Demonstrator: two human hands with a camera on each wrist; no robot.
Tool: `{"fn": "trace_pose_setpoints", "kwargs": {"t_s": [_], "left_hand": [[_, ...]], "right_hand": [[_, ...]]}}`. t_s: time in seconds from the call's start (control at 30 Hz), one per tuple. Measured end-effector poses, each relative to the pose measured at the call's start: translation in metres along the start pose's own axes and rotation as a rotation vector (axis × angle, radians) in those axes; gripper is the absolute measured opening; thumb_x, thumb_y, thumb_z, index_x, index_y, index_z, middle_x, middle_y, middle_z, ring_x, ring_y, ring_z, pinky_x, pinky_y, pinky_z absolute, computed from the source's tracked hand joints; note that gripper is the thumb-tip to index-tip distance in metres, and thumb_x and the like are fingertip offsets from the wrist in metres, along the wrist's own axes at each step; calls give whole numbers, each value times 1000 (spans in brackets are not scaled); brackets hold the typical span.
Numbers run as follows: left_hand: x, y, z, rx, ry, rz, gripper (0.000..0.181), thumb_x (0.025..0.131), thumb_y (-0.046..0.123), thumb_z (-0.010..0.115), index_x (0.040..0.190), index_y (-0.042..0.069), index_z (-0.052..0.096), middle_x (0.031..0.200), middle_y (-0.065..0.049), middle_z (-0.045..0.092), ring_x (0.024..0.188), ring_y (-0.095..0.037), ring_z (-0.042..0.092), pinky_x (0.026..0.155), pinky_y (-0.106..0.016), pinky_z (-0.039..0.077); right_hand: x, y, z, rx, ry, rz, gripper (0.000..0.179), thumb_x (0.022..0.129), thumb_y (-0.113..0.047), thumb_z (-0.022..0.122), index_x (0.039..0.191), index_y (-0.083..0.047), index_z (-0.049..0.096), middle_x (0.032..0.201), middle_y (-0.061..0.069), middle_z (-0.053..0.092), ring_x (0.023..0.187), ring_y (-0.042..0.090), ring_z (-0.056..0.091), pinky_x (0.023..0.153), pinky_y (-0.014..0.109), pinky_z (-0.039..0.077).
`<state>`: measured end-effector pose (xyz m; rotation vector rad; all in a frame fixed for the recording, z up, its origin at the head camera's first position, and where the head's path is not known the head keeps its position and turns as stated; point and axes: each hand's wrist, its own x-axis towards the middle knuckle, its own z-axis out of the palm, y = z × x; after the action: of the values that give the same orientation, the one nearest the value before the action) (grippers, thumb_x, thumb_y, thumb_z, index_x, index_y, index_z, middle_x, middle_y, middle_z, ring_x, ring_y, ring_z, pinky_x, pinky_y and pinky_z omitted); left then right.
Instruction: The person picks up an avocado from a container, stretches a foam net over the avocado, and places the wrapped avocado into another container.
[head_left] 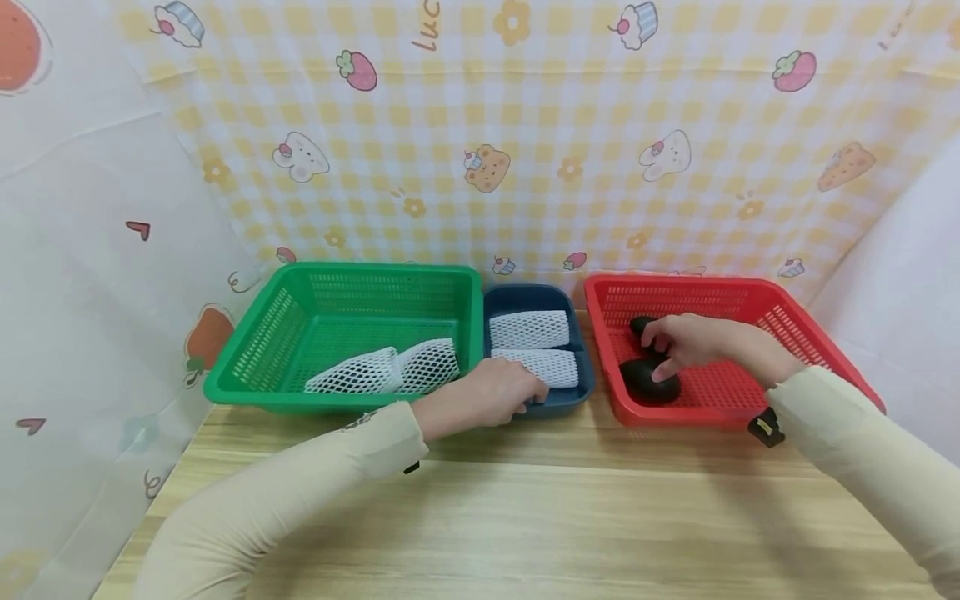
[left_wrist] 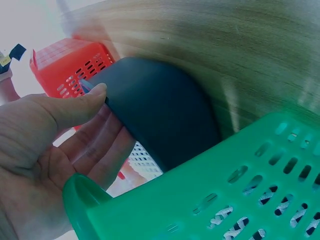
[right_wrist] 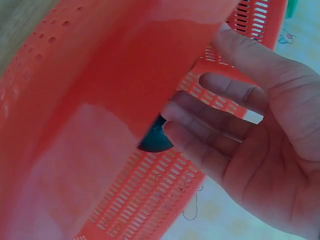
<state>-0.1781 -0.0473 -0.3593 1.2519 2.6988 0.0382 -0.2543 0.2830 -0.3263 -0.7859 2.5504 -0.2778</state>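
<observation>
My left hand pinches the near rim of the dark blue tray, thumb outside and fingers inside. In that tray lie two white foam net sleeves, one behind the other. My right hand reaches into the red basket, over two dark, oval, avocado-like fruits. Its thumb overlaps the nearer avocado, and its fingertips are at the farther avocado. In the right wrist view the fingers are spread and slightly bent; the basket's wall hides most of the fruit.
A green basket stands left of the tray, holding two dark fruits in white foam nets. Baskets and tray sit in a row on the wooden table, before a checked cloth backdrop. Basket walls rise beside both hands.
</observation>
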Motion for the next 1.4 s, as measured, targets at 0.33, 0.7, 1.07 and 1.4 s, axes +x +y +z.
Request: {"fn": "trace_pose_setpoints", "kwargs": {"t_s": [0.33,0.7,1.07,1.4], "left_hand": [[0,1,1,-6,8,-1,19,95,13,73,113,19,75,98,6,70,81,-11,59,68,-26,50],[-1,1,1,6,10,-3,18,96,12,72,112,19,75,96,6,69,78,-11,59,65,-26,49],[-1,1,0,10,12,-1,18,96,12,72,113,19,75,95,6,69,77,-10,59,63,-25,48],[-1,2,1,13,9,-7,19,96,12,72,113,20,75,97,7,69,77,-10,58,62,-25,48]], "right_hand": [[10,1,8,-31,-99,108,80,79,-43,87,133,7,56,109,13,65,102,30,62,91,53,50],[13,-5,10,-40,-158,191,89,80,-48,85,141,6,50,120,19,61,110,37,56,94,62,46],[9,-4,10,-60,-148,117,78,79,-40,88,136,3,56,112,12,63,101,32,57,87,54,51],[-7,-4,3,-34,-64,73,72,78,-40,89,132,-2,60,113,11,61,102,32,56,81,46,54]]}}
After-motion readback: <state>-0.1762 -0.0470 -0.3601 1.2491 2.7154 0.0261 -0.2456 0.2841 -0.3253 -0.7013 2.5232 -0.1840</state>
